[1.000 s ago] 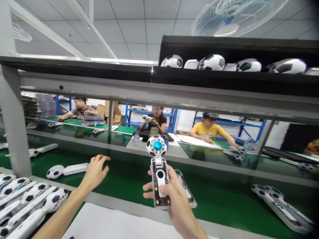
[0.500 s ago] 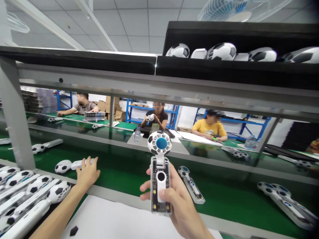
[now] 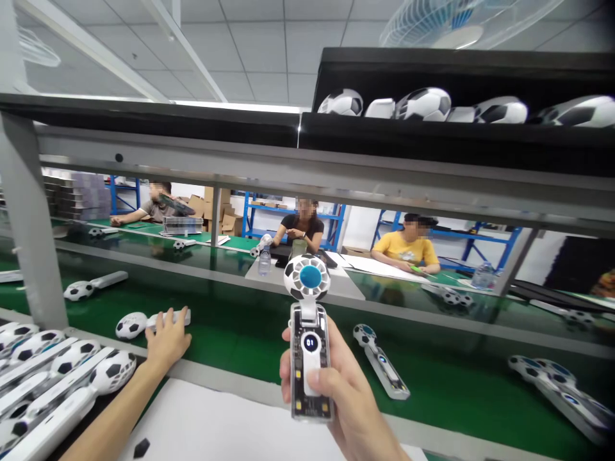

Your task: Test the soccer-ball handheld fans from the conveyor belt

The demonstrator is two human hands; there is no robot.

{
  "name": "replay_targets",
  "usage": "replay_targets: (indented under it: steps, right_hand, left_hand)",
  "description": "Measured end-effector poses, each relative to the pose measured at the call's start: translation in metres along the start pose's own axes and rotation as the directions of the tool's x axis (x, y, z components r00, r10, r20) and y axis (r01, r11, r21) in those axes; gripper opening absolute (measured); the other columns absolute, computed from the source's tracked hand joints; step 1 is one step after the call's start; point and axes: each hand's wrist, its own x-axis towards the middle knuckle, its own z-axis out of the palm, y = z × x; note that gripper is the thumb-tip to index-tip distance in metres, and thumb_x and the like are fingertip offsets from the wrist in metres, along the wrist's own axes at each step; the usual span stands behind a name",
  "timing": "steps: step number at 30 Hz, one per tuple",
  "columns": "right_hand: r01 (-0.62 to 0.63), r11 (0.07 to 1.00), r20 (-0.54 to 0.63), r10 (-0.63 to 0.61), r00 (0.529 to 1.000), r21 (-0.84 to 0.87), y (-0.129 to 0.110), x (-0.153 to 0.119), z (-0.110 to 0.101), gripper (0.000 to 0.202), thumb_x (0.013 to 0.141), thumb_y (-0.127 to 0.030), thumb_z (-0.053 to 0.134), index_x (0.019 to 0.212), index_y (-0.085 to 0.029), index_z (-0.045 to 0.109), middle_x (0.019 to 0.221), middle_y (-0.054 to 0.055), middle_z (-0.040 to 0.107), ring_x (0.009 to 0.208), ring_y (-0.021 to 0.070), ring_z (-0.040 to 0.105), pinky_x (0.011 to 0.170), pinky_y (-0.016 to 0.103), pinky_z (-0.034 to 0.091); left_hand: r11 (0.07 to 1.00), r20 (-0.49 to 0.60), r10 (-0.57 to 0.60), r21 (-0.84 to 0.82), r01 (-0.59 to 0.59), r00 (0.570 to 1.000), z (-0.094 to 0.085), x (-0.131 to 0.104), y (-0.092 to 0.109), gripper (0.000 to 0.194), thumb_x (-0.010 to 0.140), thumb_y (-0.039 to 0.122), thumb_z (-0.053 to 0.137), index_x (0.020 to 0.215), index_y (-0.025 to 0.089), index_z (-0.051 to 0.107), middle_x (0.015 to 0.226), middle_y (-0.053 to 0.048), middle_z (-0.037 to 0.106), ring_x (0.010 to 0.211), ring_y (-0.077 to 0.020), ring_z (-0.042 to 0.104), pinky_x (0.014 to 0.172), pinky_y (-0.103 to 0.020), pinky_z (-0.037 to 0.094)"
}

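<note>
One fan (image 3: 310,278) wrapped in my right hand (image 3: 354,398), thumb (image 3: 321,380) best below its readout (image 3: 310,342); left hand (image 3: 166,344) spread open over another fan (image 3: 131,326).

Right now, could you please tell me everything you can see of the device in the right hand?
The handheld device is roughly upright in the right hand, the thumb on its white front strip. Its round head is white with black football patches and a blue centre ringed by slots. The clear, plastic-looking handle shows dark circuitry and small yellowish squares; its lit round display reads 01. Behind it lies a green surface.
</note>
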Motion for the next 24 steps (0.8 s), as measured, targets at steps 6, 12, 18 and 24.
replay_targets:
  steps: [6, 12, 18, 24]
  right_hand:
    - [0.018, 0.999, 0.012, -0.017, 1.0, -0.03, -0.0023, -0.0053, 0.0016, 0.087, 0.072, -0.026, 0.074, 0.143, -0.025, 0.023, 0.088, 0.003, 0.065, 0.07, 0.0167, 0.059, 0.063, 0.028, 0.043]
    - [0.056, 0.998, 0.007, -0.056, 0.998, 0.006, -0.0028, -0.0063, 0.0046, 0.077, 0.075, -0.026, 0.07, 0.141, -0.024, 0.029, 0.085, 0.004, 0.065, 0.065, 0.0168, 0.06, 0.06, 0.028, 0.045]
    - [0.052, 0.998, -0.018, -0.051, 0.999, 0.024, -0.0047, -0.0078, 0.0063, 0.076, 0.075, -0.022, 0.068, 0.14, -0.024, 0.03, 0.087, 0.004, 0.066, 0.065, 0.0167, 0.06, 0.06, 0.028, 0.045]
    - [0.037, 0.999, -0.014, -0.037, 0.999, 0.017, -0.0068, -0.0096, 0.0055, 0.078, 0.076, -0.024, 0.068, 0.142, -0.023, 0.027, 0.084, 0.003, 0.066, 0.066, 0.017, 0.06, 0.06, 0.028, 0.045]
  left_hand:
    - [1.0, -0.004, 0.014, 0.02, -0.014, 1.0, 0.0003, 0.0003, 0.0002, 0.065, 0.088, 0.023, 0.046, 0.152, 0.018, 0.035, 0.156, -0.02, 0.034, 0.145, -0.041, 0.022, 0.108, -0.058, 0.026]
    - [0.995, -0.007, 0.091, 0.05, -0.09, 0.996, 0.0017, 0.0027, -0.0007, 0.067, 0.085, 0.02, 0.049, 0.151, 0.016, 0.037, 0.154, -0.019, 0.038, 0.146, -0.039, 0.023, 0.113, -0.054, 0.021]
    - [0.988, 0.017, 0.142, 0.06, -0.143, 0.99, 0.0049, 0.0057, -0.0025, 0.068, 0.085, 0.023, 0.048, 0.151, 0.016, 0.036, 0.152, -0.018, 0.041, 0.146, -0.0371, 0.026, 0.115, -0.051, 0.02]
    - [0.978, 0.029, 0.204, 0.045, -0.206, 0.978, 0.0089, 0.0084, -0.0027, 0.067, 0.085, 0.027, 0.048, 0.15, 0.015, 0.039, 0.149, -0.018, 0.046, 0.144, -0.0355, 0.031, 0.116, -0.051, 0.016]
